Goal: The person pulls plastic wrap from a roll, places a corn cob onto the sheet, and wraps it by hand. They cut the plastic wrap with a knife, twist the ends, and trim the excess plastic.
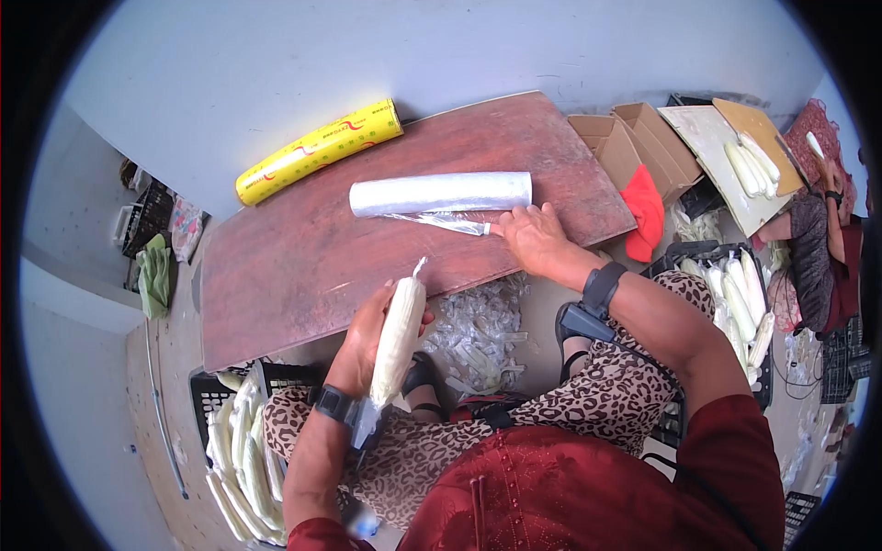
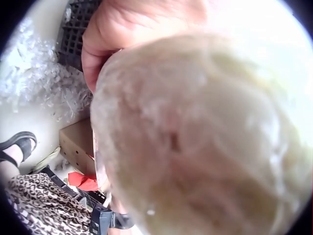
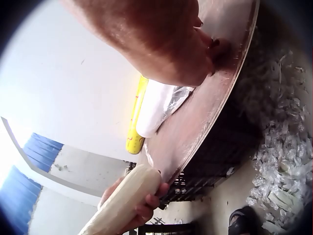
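Note:
In the head view my left hand (image 1: pixel 367 335) grips a pale ear of corn (image 1: pixel 400 344), its thin twisted tip pointing up and away. Clear film shows at its lower end. The butt of this corn (image 2: pixel 195 132) fills most of the left wrist view, with the left fingers (image 2: pixel 93 68) curled around its side. On the reddish tabletop (image 1: pixel 303 266) lies a roll of clear cling film (image 1: pixel 441 193). A loose corner of film (image 1: pixel 450 222) runs from the roll to my right hand (image 1: pixel 542 239), whose fingertips pinch it near the table's front edge.
Behind the roll lies a yellow printed roll (image 1: pixel 322 151) against the wall. Crates of corn stand at left (image 1: pixel 243 450) and right (image 1: pixel 740 303). Film scraps (image 1: pixel 478 335) cover the floor under the table. Cardboard boxes (image 1: pixel 634 147) and a red cloth (image 1: pixel 645 213) sit right; another person (image 1: pixel 818 239) is beyond.

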Motion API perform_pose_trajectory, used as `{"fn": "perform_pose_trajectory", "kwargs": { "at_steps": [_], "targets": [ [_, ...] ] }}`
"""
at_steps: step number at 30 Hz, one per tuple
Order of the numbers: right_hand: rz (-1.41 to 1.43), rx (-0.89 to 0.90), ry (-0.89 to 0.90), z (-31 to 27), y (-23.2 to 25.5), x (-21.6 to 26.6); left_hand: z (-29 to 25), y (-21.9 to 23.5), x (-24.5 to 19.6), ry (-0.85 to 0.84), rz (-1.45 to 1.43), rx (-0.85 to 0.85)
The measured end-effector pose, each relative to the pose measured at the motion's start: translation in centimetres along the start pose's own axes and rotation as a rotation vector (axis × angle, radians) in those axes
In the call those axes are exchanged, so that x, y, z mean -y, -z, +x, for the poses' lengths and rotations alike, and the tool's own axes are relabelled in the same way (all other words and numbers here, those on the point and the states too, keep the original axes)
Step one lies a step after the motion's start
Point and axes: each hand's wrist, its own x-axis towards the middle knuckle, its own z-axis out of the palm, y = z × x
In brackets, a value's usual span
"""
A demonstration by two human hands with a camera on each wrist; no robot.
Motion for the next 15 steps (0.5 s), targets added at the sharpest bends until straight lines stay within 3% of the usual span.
{"fn": "perform_pose_trajectory", "kwargs": {
  "at_steps": [11,15],
  "targets": [
    [0.133,-0.005,-0.069,0.1,0.1,0.0,0.7,0.3,0.7,-0.013,-0.013,0.001],
    [0.224,0.006,-0.010,0.2,-0.3,-0.3,1.2,0.5,0.9,-0.011,-0.019,-0.001]
  ]
}}
